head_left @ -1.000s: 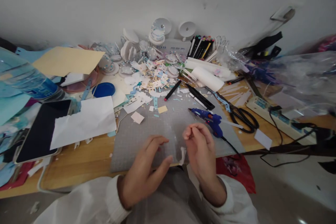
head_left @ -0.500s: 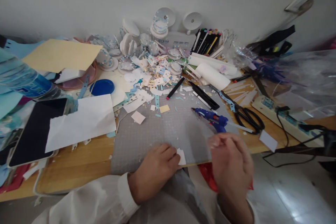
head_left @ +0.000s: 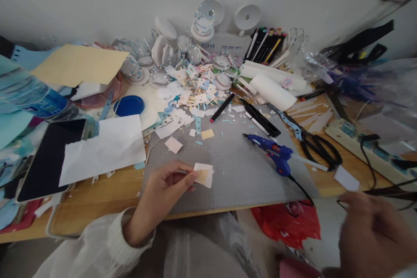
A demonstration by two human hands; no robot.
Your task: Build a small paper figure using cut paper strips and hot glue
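My left hand (head_left: 166,192) pinches a paper scrap (head_left: 204,175), white with a yellowish patch, over the near part of the grey mat (head_left: 234,156); my right hand (head_left: 371,234) blurs, near right, grip I can't tell.

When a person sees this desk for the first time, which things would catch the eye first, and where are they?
Probably the blue glue gun, lying on the right part of the grey mat. Next would be the small white-and-yellowish paper piece in the left grip, over the mat's near part. Behind, around the view's middle, spreads a heap of pale paper scraps.
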